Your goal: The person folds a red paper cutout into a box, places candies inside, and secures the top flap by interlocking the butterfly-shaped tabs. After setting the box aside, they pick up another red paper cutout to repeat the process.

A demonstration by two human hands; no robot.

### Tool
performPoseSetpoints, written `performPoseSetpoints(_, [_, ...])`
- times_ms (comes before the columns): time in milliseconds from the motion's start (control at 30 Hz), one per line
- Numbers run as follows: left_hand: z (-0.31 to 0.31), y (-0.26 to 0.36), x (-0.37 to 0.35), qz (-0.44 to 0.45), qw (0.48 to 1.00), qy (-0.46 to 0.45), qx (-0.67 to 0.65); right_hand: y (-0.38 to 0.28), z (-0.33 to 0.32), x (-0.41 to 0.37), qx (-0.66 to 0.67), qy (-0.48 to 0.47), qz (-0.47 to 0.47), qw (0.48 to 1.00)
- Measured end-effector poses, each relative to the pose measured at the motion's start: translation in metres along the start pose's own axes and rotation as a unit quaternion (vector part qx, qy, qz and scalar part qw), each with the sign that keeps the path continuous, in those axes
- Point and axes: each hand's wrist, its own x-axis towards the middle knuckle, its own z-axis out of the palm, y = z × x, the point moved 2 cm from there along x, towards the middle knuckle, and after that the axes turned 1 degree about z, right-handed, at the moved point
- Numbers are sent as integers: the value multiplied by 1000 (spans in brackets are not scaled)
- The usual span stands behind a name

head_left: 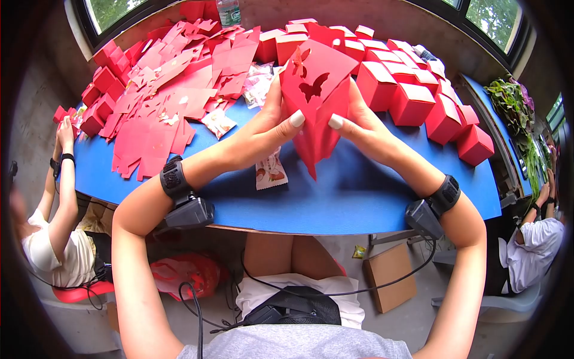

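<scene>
Between my two hands a red paper box (326, 72), partly folded and with a butterfly-shaped cutout, is held up above the blue table (359, 203). My left hand (269, 128) grips its left side, thumb on the front and fingers behind. On the right side my right hand (365, 125) holds it the same way, thumb pressed to the front. The box tapers to a point at its lower end. Beneath my left wrist lies a small wrapped packet (271, 172), and another packet (219, 123) rests farther left.
Flat red cut sheets (161, 113) are heaped on the left. Folded red boxes (412, 103) stand in rows at right. A plastic bottle (228, 12) is at the back. One person (54, 233) sits at left, another (535, 245) at right. A cardboard box (390, 277) is on the floor.
</scene>
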Motion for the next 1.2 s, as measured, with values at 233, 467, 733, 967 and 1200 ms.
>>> performPoseSetpoints(233, [-6, -3, 1, 65, 998, -17, 10, -6, 1, -1, -51, -20, 13, 998])
performPoseSetpoints(467, [-7, -10, 9, -18, 990, 117, -73, -6, -2, 1, 44, 12, 50, 998])
performPoseSetpoints(733, [-4, 3, 8, -138, 944, 133, -270, -2, -4, 3, 7, 51, 39, 998])
performPoseSetpoints(967, [-2, 6, 5, -144, 957, 109, -228, 1, -3, 4, -10, 30, -17, 999])
performPoseSetpoints(1200, [-8, -10, 6, -139, 966, 84, -199, 9, -4, 3, -98, -7, -36, 995])
